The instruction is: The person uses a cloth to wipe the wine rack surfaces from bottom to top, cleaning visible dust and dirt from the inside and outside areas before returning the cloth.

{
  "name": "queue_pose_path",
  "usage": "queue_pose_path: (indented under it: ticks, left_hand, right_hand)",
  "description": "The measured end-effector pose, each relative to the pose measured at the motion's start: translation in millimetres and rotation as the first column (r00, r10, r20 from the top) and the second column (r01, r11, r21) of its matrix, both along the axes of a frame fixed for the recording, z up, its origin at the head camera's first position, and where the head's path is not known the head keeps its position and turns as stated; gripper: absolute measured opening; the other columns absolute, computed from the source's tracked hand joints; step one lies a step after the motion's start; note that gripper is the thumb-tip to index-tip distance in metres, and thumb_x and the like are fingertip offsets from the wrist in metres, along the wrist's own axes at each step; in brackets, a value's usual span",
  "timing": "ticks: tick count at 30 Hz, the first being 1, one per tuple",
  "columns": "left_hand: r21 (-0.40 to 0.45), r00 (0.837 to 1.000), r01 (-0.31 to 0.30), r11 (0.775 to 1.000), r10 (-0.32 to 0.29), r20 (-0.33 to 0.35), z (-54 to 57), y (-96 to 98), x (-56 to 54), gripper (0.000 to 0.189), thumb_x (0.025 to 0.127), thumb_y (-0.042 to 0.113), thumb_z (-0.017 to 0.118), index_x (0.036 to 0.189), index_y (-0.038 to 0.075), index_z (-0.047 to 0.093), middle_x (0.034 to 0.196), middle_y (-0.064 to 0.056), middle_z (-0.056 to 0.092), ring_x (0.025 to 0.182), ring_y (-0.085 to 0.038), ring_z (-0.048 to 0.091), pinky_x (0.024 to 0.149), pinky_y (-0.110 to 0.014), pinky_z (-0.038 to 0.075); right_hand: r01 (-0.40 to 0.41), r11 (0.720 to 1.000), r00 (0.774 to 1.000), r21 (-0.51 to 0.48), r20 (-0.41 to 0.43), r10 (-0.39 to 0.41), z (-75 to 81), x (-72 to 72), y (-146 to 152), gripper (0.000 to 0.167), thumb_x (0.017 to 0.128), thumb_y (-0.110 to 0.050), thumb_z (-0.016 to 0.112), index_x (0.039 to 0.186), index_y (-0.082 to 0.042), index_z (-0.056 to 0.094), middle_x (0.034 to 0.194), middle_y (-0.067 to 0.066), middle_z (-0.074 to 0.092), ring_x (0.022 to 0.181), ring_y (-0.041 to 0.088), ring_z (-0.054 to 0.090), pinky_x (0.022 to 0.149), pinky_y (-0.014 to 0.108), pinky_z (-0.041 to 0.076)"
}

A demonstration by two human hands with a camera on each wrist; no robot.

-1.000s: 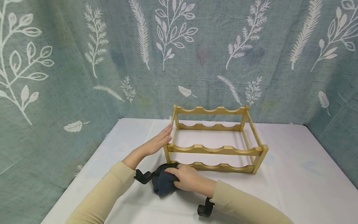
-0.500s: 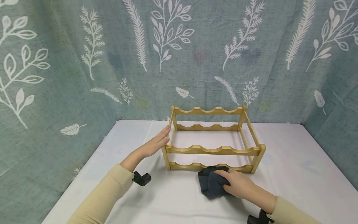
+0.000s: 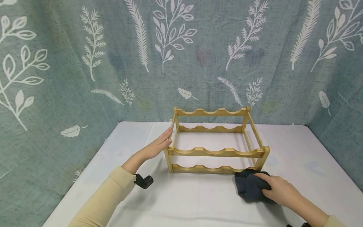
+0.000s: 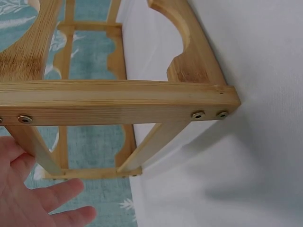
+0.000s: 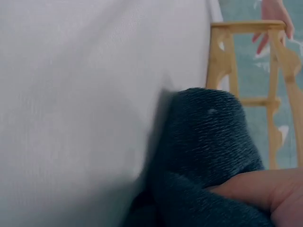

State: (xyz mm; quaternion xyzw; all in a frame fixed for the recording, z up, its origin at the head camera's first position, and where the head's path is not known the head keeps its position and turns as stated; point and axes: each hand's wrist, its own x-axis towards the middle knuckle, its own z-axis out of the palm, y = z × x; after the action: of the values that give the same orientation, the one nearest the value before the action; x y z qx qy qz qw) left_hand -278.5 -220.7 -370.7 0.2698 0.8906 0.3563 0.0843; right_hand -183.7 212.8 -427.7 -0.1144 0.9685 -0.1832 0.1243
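Wiping of a wooden bottle rack [image 3: 215,152], seen from the near side. The right hand [image 3: 279,189] grasps a bunched dark blue cloth [image 3: 249,188], thumb and fingers closed on its folds, at the rack's near right corner; from above, the cloth hides the right end of the near lower rail [image 3: 198,169]. The left hand [image 3: 153,148], fingers extended and gripping nothing, lies along the left end of the rack, apparently bracing it. The step in hand is judged to be wiping this lower rail, with the cloth at its right extremity; the next move would call for lifting or turning the cloth towards another member while the left hand steadies the frame. Whether the cloth presses on the rail cannot be told. The rack stands upright on a white-covered table [image 3: 170,201], its surface faintly creased at the near side. Grey-green drapery [image 3: 198,69] with white leaf sprigs encloses the table's far, left and right sides.
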Motion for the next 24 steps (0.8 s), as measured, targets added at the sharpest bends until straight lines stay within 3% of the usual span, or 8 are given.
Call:
queue_pose_path:
  ticks: [2,6,9,11,14,19,24]
  left_hand:
    - [0.012,1.0,0.005,1.0,-0.005,0.001,-0.6,0.0,0.2,0.067,0.099,0.047,0.024,0.147,0.005,0.004,0.154,-0.013,-0.005,0.14,-0.031,-0.006,0.109,-0.056,0.005]
    - [0.015,1.0,0.009,1.0,-0.009,0.002,-1.5,0.1,0.3,0.071,0.097,0.051,0.023,0.147,0.005,0.003,0.153,-0.014,-0.005,0.14,-0.032,-0.006,0.107,-0.058,0.005]
    - [-0.001,1.0,-0.003,1.0,0.003,0.007,-1.1,0.0,-0.1,0.07,0.097,0.051,0.024,0.148,0.006,0.004,0.154,-0.012,-0.005,0.14,-0.032,-0.004,0.108,-0.057,0.006]
    - [-0.011,1.0,-0.011,1.0,0.011,0.012,-0.8,-0.4,-0.6,0.069,0.098,0.049,0.024,0.148,0.007,0.004,0.154,-0.01,-0.005,0.14,-0.03,-0.004,0.109,-0.055,0.007]
    - [-0.019,1.0,-0.022,1.0,0.023,0.019,0.2,-0.8,-0.6,0.066,0.099,0.045,0.026,0.148,0.007,0.004,0.154,-0.009,-0.005,0.141,-0.028,-0.004,0.11,-0.054,0.007]
    - [-0.019,0.999,-0.024,1.0,0.024,0.036,0.6,-1.2,-0.5,0.063,0.1,0.043,0.025,0.148,0.009,0.003,0.154,-0.008,-0.006,0.141,-0.027,-0.006,0.11,-0.053,0.005]
    - [-0.02,0.999,-0.02,1.0,0.02,0.028,1.4,-0.6,-0.2,0.063,0.099,0.043,0.026,0.148,0.009,0.004,0.154,-0.008,-0.006,0.141,-0.028,-0.005,0.11,-0.053,0.006]
  right_hand:
    - [0.007,1.0,1.0,-0.017,0.018,-0.006,0.2,-0.1,7,0.054,0.077,-0.01,0.069,0.128,-0.012,0.052,0.107,0.022,0.062,0.072,0.022,0.059,0.055,0.035,0.04]
    - [-0.015,0.997,1.0,-0.071,-0.005,0.015,8.3,-0.9,17,0.052,0.077,-0.011,0.068,0.127,-0.008,0.052,0.111,0.025,0.06,0.079,0.028,0.06,0.061,0.04,0.045]
    - [-0.024,0.993,0.995,-0.112,-0.099,0.012,25.1,-1.3,24,0.051,0.078,-0.013,0.069,0.125,-0.005,0.052,0.114,0.027,0.058,0.092,0.037,0.06,0.066,0.044,0.048]
    - [-0.017,0.991,0.986,-0.131,-0.169,-0.005,39.8,-1.1,29,0.051,0.077,-0.014,0.07,0.124,-0.005,0.052,0.113,0.029,0.058,0.09,0.038,0.06,0.063,0.043,0.049]
    - [-0.028,0.993,0.965,-0.115,-0.262,-0.003,61.1,-0.4,34,0.051,0.076,-0.014,0.072,0.122,-0.006,0.052,0.11,0.029,0.058,0.085,0.037,0.061,0.059,0.041,0.048]
    - [-0.064,0.997,0.937,-0.045,-0.347,0.044,86.6,1.2,36,0.052,0.073,-0.015,0.075,0.12,-0.006,0.053,0.11,0.027,0.059,0.085,0.038,0.061,0.061,0.044,0.048]
    - [-0.052,0.998,0.935,-0.035,-0.352,0.037,89.6,-2.3,39,0.049,0.073,-0.014,0.075,0.117,-0.006,0.054,0.109,0.027,0.06,0.085,0.039,0.061,0.061,0.045,0.048]
